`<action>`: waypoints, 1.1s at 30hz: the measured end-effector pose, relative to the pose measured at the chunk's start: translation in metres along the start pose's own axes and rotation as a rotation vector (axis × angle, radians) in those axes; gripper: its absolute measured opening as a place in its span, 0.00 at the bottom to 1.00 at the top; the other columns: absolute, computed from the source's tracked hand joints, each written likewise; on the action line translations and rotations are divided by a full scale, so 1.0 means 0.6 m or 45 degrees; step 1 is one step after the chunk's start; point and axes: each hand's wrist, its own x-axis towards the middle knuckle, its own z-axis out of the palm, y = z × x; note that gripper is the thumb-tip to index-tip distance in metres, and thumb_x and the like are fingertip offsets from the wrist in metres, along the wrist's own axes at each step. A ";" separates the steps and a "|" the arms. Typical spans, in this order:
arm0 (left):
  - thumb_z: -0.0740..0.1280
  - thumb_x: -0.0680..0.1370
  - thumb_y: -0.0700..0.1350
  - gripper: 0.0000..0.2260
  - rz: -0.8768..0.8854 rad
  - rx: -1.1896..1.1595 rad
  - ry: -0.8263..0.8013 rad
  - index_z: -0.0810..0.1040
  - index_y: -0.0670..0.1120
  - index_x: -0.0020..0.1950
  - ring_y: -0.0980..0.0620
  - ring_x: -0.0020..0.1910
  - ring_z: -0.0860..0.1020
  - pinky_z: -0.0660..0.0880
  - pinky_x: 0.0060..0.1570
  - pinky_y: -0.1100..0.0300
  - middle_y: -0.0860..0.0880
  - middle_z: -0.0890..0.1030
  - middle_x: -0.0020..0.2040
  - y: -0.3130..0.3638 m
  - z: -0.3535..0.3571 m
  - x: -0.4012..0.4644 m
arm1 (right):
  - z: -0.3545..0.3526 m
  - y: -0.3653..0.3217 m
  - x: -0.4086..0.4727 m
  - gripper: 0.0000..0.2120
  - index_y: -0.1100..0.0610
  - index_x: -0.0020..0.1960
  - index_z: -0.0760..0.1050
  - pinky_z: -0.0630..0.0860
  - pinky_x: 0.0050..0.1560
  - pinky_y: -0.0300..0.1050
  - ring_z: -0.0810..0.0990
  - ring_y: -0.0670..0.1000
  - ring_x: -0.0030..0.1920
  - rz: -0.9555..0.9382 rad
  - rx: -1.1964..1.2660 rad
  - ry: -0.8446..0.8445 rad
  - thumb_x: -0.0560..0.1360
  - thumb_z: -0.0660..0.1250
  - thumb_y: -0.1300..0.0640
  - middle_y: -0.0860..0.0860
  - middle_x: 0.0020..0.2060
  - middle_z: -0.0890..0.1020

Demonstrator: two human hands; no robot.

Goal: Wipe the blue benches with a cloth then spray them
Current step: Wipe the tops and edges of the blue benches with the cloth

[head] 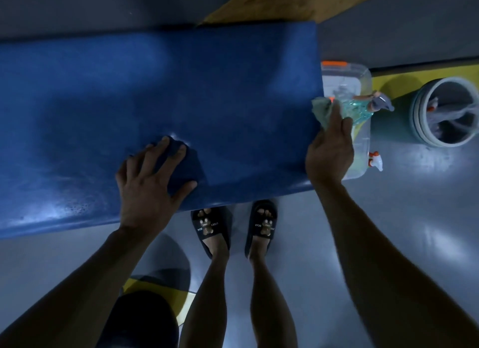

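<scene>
In the head view, the left hand [147,181] presses a dark blue cloth [181,163] with spread fingers on the blue desk [160,93] at centre, while the right hand [330,148] pinches a green cloth [322,109] at the desk's right end, beside a spray bottle [363,109].

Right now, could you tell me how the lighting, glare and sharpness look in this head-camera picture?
Head view: dim and blue-tinted overall; soft glare patches sit on the blue bench and the floor; wide-angle bending curves the bench edges; the right hand and its pale cloth look slightly motion-blurred, while the left hand on the dark blue cloth is sharper.
</scene>
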 end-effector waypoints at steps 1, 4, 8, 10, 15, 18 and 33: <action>0.63 0.74 0.65 0.31 -0.004 0.004 0.004 0.70 0.55 0.74 0.41 0.70 0.64 0.62 0.64 0.41 0.49 0.67 0.76 0.001 0.000 0.000 | 0.012 -0.022 -0.006 0.27 0.56 0.77 0.63 0.75 0.52 0.58 0.76 0.63 0.59 0.121 0.025 0.048 0.78 0.57 0.61 0.60 0.67 0.73; 0.62 0.74 0.65 0.31 -0.004 0.002 0.003 0.69 0.56 0.75 0.41 0.69 0.65 0.63 0.64 0.40 0.49 0.67 0.76 0.002 0.000 0.000 | 0.036 -0.111 -0.048 0.28 0.55 0.76 0.65 0.75 0.55 0.54 0.78 0.62 0.57 -0.033 -0.010 0.034 0.76 0.58 0.61 0.59 0.69 0.72; 0.62 0.73 0.66 0.31 -0.022 0.035 -0.057 0.68 0.57 0.74 0.41 0.69 0.65 0.63 0.63 0.41 0.49 0.67 0.76 0.002 -0.004 0.003 | 0.038 -0.188 -0.130 0.27 0.56 0.75 0.67 0.74 0.39 0.52 0.76 0.56 0.42 -1.040 0.004 -0.199 0.75 0.60 0.61 0.55 0.52 0.78; 0.61 0.72 0.67 0.31 -0.026 0.038 -0.081 0.69 0.57 0.73 0.41 0.69 0.65 0.64 0.64 0.41 0.50 0.67 0.76 0.002 -0.008 0.008 | 0.031 -0.157 -0.094 0.27 0.55 0.75 0.68 0.71 0.37 0.52 0.74 0.56 0.40 -1.344 -0.071 -0.219 0.76 0.59 0.62 0.53 0.48 0.78; 0.62 0.71 0.68 0.32 -0.031 0.047 -0.150 0.69 0.58 0.73 0.41 0.68 0.66 0.65 0.63 0.39 0.51 0.67 0.75 0.006 -0.025 0.014 | -0.007 -0.002 0.063 0.29 0.55 0.77 0.63 0.72 0.45 0.57 0.75 0.65 0.46 -0.755 -0.194 -0.084 0.75 0.58 0.62 0.61 0.57 0.75; 0.64 0.70 0.67 0.32 0.023 0.010 -0.135 0.72 0.57 0.72 0.41 0.67 0.67 0.68 0.60 0.40 0.50 0.69 0.72 0.003 -0.046 0.024 | -0.003 0.030 0.065 0.26 0.57 0.76 0.62 0.72 0.58 0.57 0.72 0.65 0.60 -0.183 -0.013 -0.087 0.79 0.56 0.58 0.63 0.63 0.72; 0.78 0.66 0.59 0.47 -0.003 0.017 -0.250 0.58 0.58 0.79 0.41 0.78 0.56 0.66 0.67 0.37 0.51 0.52 0.82 -0.015 -0.063 0.083 | 0.016 -0.110 -0.011 0.28 0.53 0.74 0.68 0.75 0.41 0.54 0.74 0.58 0.45 -1.185 -0.112 -0.157 0.75 0.59 0.62 0.55 0.52 0.78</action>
